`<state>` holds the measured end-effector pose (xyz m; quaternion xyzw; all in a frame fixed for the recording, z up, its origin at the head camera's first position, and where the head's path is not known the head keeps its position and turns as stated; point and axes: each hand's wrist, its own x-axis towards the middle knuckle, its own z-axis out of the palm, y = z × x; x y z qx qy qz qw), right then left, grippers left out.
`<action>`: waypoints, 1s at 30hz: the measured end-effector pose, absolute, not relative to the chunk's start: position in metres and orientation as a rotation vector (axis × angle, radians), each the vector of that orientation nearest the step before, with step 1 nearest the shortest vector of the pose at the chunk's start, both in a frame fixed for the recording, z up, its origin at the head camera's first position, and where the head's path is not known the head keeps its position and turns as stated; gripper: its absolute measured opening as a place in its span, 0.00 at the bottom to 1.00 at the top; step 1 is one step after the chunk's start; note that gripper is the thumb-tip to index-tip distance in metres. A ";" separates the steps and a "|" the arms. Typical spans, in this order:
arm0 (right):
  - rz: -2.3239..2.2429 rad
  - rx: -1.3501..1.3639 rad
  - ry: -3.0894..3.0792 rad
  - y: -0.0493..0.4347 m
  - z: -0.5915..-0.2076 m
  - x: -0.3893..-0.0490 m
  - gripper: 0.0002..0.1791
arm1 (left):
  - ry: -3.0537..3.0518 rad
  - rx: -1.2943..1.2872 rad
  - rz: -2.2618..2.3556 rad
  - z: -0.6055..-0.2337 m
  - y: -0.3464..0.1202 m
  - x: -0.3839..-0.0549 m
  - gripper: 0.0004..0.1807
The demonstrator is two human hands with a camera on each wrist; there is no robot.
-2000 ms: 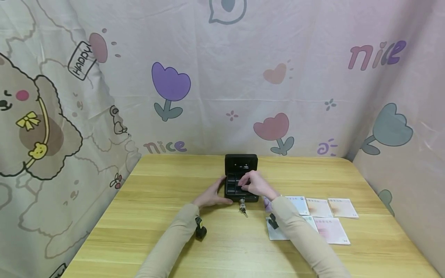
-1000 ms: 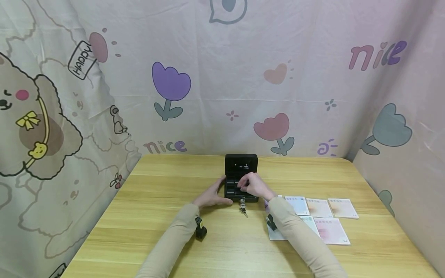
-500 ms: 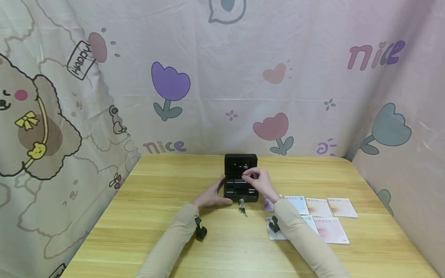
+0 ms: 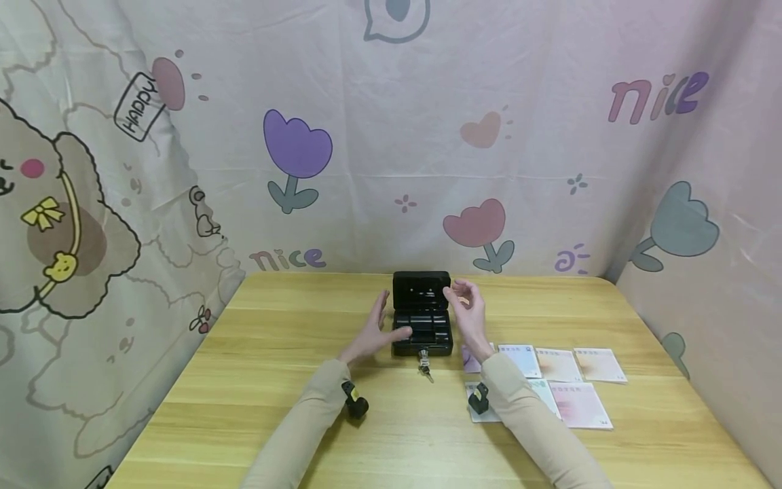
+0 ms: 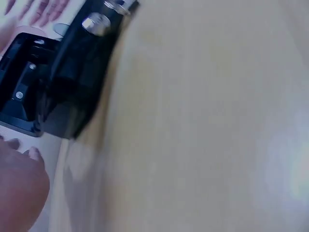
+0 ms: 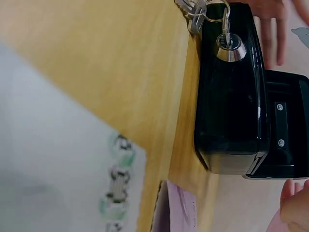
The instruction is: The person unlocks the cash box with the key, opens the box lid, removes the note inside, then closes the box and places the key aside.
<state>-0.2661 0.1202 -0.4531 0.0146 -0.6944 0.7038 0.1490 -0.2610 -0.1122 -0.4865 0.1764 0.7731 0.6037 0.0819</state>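
Note:
A small black cash box [image 4: 423, 348] stands on the table with its lid raised and a compartment tray [image 4: 421, 320] inside. Keys [image 4: 425, 367] hang from the lock at its front. My left hand [image 4: 374, 334] is at the box's left side, thumb and fingers spread apart, holding nothing. At the right edge of the lid [image 4: 418, 291] is my right hand [image 4: 469, 309], its fingers loosely bent and nothing visible in them. In the left wrist view, the fingers of the right hand [image 5: 46, 10] show beyond the lid.
Several paper notes lie in two rows to the right of the box, among them a pink one [image 4: 580, 406] and a blue one [image 4: 520, 360]. The right sleeve [image 4: 519, 401] covers part of them. A printed curtain [image 4: 366, 224] hangs behind the wooden table [image 4: 403, 448].
My right hand has moved up and right, out of the tray to the lid's right edge. My left hand has come off the box's side and lifted, its fingers spread.

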 end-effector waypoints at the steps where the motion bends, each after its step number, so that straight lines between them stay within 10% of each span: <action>1: 2.046 0.051 -1.991 0.120 -0.453 -0.266 0.26 | 2.284 0.535 1.869 -0.485 -0.111 -0.261 0.62; 10: 2.188 0.215 -2.056 0.122 -0.452 -0.262 0.34 | 2.216 0.477 2.096 -0.466 -0.098 -0.261 0.41; 30: 2.414 0.307 -2.012 0.129 -0.443 -0.259 0.35 | 2.237 0.381 2.163 -0.451 -0.084 -0.256 0.37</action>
